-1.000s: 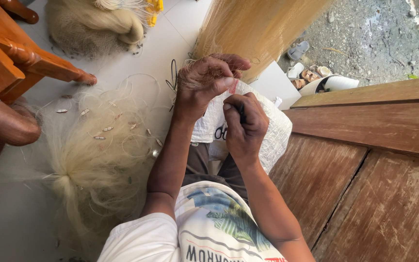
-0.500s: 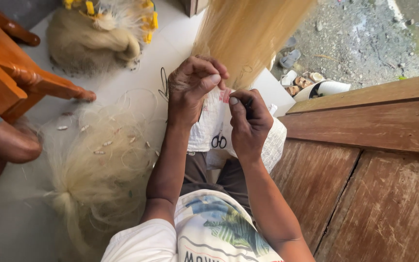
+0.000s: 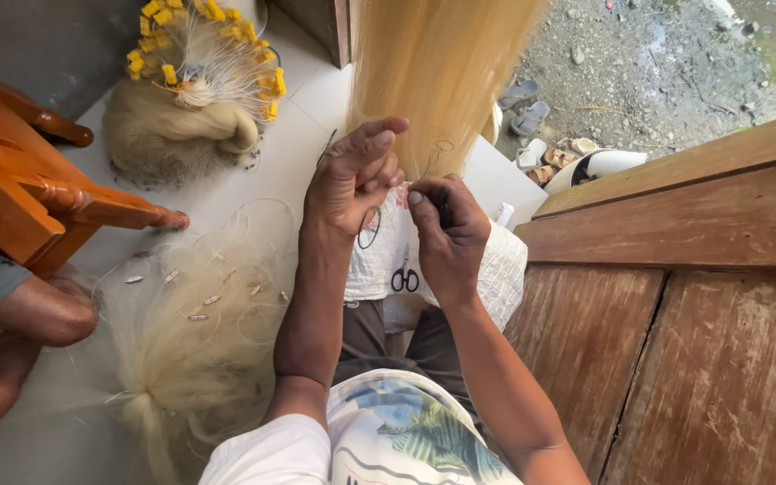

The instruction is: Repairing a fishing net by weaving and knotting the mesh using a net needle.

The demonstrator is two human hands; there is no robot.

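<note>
Both hands, left hand (image 3: 352,184) and right hand (image 3: 446,224), pinch fine net strands (image 3: 433,81) in a narrow grip; a slip could tangle them, with small scissors (image 3: 404,278) lying just below.

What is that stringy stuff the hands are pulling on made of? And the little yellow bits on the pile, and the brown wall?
The hanging net looks like fine, pale golden plastic line: thin and see-through. The left hand and right hand pinch it. The yellow floats look like matte plastic or foam; too small to tell. The wall is worn, brown wood with visible grain.
</note>
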